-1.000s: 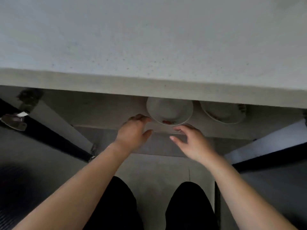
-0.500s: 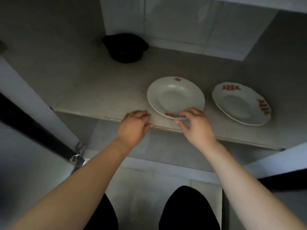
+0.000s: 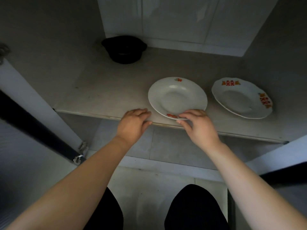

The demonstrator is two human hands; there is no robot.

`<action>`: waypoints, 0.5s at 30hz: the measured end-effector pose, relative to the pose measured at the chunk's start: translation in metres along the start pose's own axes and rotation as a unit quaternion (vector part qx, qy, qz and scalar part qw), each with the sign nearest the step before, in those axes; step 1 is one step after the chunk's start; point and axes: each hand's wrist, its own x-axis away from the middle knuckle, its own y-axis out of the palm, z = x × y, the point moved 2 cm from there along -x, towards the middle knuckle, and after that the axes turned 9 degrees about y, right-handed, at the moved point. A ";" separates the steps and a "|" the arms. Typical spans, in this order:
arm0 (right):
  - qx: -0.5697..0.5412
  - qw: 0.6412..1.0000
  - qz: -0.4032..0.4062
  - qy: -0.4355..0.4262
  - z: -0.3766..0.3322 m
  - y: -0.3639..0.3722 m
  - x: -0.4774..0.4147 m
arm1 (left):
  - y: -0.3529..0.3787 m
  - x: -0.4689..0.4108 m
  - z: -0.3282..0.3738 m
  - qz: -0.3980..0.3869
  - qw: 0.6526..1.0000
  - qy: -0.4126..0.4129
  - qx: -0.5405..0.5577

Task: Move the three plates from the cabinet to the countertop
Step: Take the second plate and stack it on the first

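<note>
Two white plates lie on the cabinet shelf [image 3: 103,97]. The round plate [image 3: 177,97] with small red marks sits near the shelf's front edge. My right hand [image 3: 198,126] pinches its near rim, fingers on top and thumb under. My left hand [image 3: 134,123] rests palm down on the shelf edge just left of that plate, holding nothing. A scalloped plate [image 3: 240,97] with red and orange patterns lies further right, untouched. No third plate is in view.
A black pot [image 3: 124,49] stands at the back left of the shelf. Open cabinet doors [image 3: 33,123] flank the opening on both sides. Below the shelf are the cabinet's floor and my dark-clothed knees [image 3: 194,208].
The view dropped from the countertop's underside into the cabinet. My right hand closed on the round plate's near rim. My left hand settled on the shelf edge.
</note>
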 end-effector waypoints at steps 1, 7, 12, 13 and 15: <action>0.001 1.000 0.003 -0.003 0.000 -0.002 0.005 | 0.001 0.000 0.000 0.006 1.000 0.006 -0.001; 0.021 1.000 0.001 -0.011 0.001 -0.011 0.023 | 0.001 -0.002 0.000 0.038 0.999 0.017 -0.019; 0.027 0.999 -0.022 -0.014 0.002 -0.010 0.019 | -0.001 -0.002 -0.001 0.050 0.998 0.027 -0.031; 0.024 0.999 -0.021 -0.014 0.002 -0.009 0.020 | -0.002 -0.001 0.000 0.054 0.998 0.027 -0.030; 0.017 1.000 -0.018 -0.012 0.003 -0.008 0.023 | -0.002 -0.001 0.001 0.057 0.997 0.030 -0.033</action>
